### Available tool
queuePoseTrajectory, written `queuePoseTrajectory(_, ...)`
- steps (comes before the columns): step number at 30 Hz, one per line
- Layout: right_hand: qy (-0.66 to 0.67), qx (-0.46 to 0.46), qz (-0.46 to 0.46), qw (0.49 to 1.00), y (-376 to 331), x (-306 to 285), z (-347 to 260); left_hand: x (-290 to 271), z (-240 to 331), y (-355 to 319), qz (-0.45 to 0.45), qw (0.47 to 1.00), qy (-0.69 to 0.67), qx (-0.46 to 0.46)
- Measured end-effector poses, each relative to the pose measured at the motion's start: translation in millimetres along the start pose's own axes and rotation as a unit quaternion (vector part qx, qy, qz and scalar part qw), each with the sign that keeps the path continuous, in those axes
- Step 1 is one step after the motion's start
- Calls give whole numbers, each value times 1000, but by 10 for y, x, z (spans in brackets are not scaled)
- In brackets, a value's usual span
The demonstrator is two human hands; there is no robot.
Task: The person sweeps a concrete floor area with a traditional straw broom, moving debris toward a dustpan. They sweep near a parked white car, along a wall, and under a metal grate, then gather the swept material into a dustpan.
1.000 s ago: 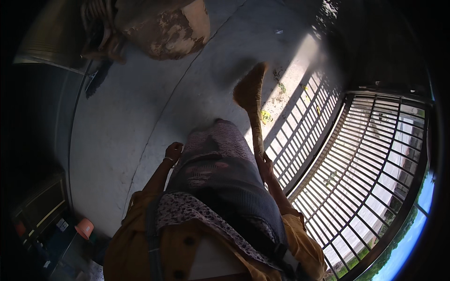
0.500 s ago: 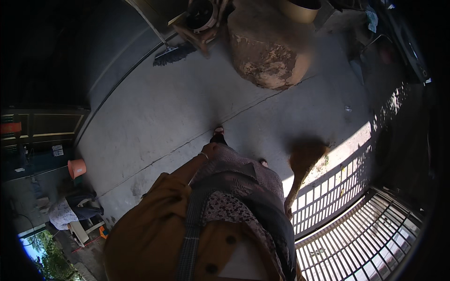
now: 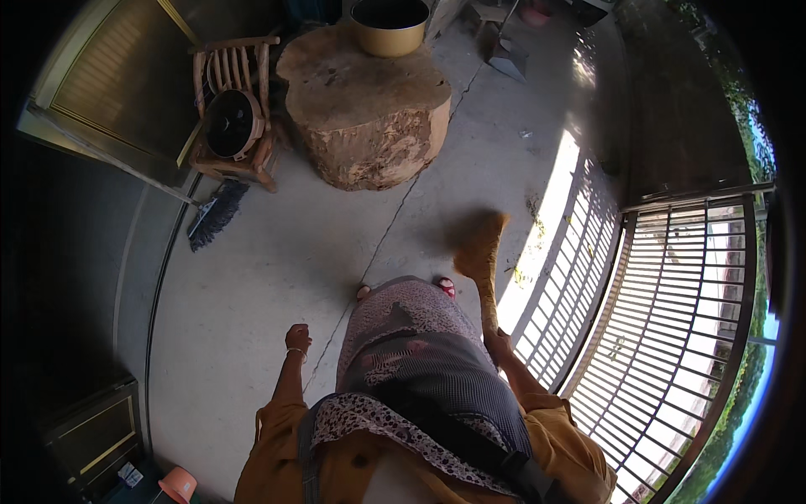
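A short straw hand broom (image 3: 484, 262) hangs at my right side, its bristles spread out above the floor. My right hand (image 3: 501, 349) is closed around its handle, beside the flowered apron (image 3: 411, 315) I wear. Off to the left, my left hand (image 3: 298, 338) is held over the concrete with its fingers curled in; I see nothing in it. It wears a light bracelet at the wrist and touches nothing.
A big tree-stump block (image 3: 369, 126) carries a gold pot (image 3: 390, 34). Left of it stands a wooden chair (image 3: 267, 80) with a dark round pan (image 3: 231, 124). A long-handled broom (image 3: 218, 214) leans nearby. A barred gate (image 3: 672, 319) stands right; an orange bucket (image 3: 178, 485) sits lower left.
My view has turned right, bringing the whole stump and chair into sight. My left hand has swung away from the apron, and my right hand on the hand broom now shows clearly.
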State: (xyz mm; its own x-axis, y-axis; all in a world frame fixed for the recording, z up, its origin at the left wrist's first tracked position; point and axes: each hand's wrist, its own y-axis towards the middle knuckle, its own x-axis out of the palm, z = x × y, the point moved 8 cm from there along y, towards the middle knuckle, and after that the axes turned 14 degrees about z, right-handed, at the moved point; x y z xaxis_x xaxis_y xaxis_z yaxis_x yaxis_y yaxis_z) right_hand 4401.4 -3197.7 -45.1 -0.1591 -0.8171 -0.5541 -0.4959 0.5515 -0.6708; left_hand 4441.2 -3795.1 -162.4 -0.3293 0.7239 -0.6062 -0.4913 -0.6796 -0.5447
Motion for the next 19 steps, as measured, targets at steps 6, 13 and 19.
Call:
queuePoseTrajectory(6, 88, 9, -2, 996, 294, 78, -35, 205, -17, -168, -76, 996, 5, -39)
queuePoseTrajectory(13, -54, -166, 60, 983, 1284, 377, -1167, 786, 1084, -511, -167, 964, 134, 160)
queuePoseTrajectory(19, -13, -90, -14, 996, 1736, 48, -1784, 1335, 1861, -345, -193, 957, 143, 163)
